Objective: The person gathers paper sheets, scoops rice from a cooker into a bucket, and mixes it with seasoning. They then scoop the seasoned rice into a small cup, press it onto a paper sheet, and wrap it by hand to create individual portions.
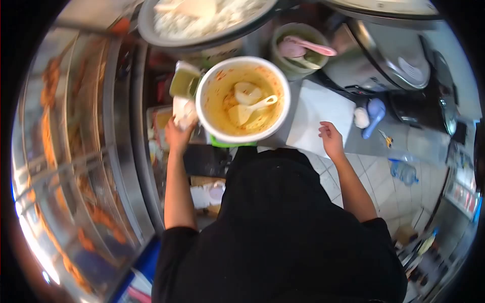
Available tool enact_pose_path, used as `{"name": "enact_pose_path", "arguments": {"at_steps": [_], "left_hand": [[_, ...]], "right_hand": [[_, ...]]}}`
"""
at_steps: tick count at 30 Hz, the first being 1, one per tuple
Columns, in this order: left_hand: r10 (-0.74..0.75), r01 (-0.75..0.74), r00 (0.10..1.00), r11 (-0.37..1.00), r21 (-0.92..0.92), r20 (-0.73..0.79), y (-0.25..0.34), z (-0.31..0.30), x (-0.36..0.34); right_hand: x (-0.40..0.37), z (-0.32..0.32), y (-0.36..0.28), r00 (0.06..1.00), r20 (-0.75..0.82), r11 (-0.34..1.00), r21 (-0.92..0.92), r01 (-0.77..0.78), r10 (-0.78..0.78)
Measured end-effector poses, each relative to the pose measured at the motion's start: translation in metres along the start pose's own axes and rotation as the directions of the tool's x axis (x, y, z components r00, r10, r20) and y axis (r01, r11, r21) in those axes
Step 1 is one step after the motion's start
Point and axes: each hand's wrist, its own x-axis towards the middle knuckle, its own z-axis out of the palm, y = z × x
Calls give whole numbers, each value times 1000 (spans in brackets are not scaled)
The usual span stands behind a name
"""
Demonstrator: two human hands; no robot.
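My left hand (179, 135) is beside the white bucket, its fingers closed on the near end of a pale pinkish-white item (184, 110) whose kind I cannot make out. The white bucket (202, 118) has orange-yellow smears inside and holds a cream-coloured rice paddle (252, 108) and a pale rounded piece (246, 93). Over the near right part of a white sheet (317, 108) hovers my right hand (331, 139), fingers loosely bent and apart, with nothing in them.
Behind the bucket is a large pot of rice (222, 20). A green tub (280, 55) holds a pink spoon (316, 46). Rice cookers (358, 63) stand right, near a blue scoop (374, 117). Glass shelving (76, 151) rises at left. A plastic bottle (404, 172) lies lower right.
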Motion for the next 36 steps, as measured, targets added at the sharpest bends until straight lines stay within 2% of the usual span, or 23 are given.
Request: {"name": "enact_pose_path", "arguments": {"at_steps": [3,4,6,7,8,9,10,13,15,16,17,19,20,21,23,24,25,27,29,31,33,34,36], "left_hand": [[21,-18,984,1000,20,-174,12,-3,-20],[0,6,983,999,32,-185,14,-4,-31],[41,-85,972,979,-184,-231,35,-8,-49],[47,-88,974,980,-176,-221,49,-8,-61],[-29,-59,987,853,-519,-161,67,-9,-79],[-83,-10,994,607,-795,-76,87,-12,-98],[-161,158,984,557,-815,81,111,-23,-118],[-162,477,878,250,-842,449,129,-19,-151],[-67,502,865,148,-852,498,134,-22,-155],[-57,531,847,45,-846,528,133,-26,-152],[-33,533,846,55,-844,532,127,-26,-147],[32,351,934,123,-928,357,112,-24,-135],[-32,281,959,194,-940,281,115,-29,-136],[-19,281,959,191,-940,283,118,-37,-139],[103,121,981,331,-936,163,123,-53,-146],[160,62,980,318,-946,118,132,-63,-151],[164,79,977,323,-943,138,141,-75,-155],[315,-43,947,337,-940,70,161,-94,-156],[325,-57,938,498,-865,125,171,-107,-143],[337,-116,938,519,-847,78,200,-117,-129],[272,205,928,198,-959,255,220,-117,-111],[354,399,843,95,-912,406,226,-122,-110],[483,455,759,87,-886,437,237,-132,-136]], "right_hand": [[1,-4,9,995,101,999,36,-14,10],[1,-7,13,992,125,998,56,2,-9],[7,-17,17,984,177,999,39,19,-25],[5,-23,19,979,203,999,17,33,-36],[4,-29,22,980,195,1000,19,20,-23],[7,-36,22,983,182,999,-7,39,-37],[9,-42,20,984,168,997,-34,68,-61],[7,-56,11,997,63,999,-9,39,-39],[1,-60,12,999,-5,997,66,40,-40],[-6,-60,14,998,-60,990,133,38,-31],[-17,-59,16,996,-86,990,136,39,-28],[-39,-53,17,990,-142,986,165,33,-9],[-51,-47,23,987,-160,986,163,38,-12],[-65,-39,31,985,-171,976,217,32,6],[-97,-26,42,982,-187,963,269,17,35],[-114,-19,41,976,-196,971,235,-43,91],[-131,-13,43,966,-205,973,199,-114,155],[-161,-3,55,951,-211,957,231,-174,224],[-188,9,56,948,-214,948,263,-176,236],[-210,18,64,940,-254,946,285,-154,229],[-226,22,66,944,-267,954,276,-117,193],[-234,21,61,940,-272,956,262,-133,206],[-251,17,65,934,-289,955,263,-133,210]]}}
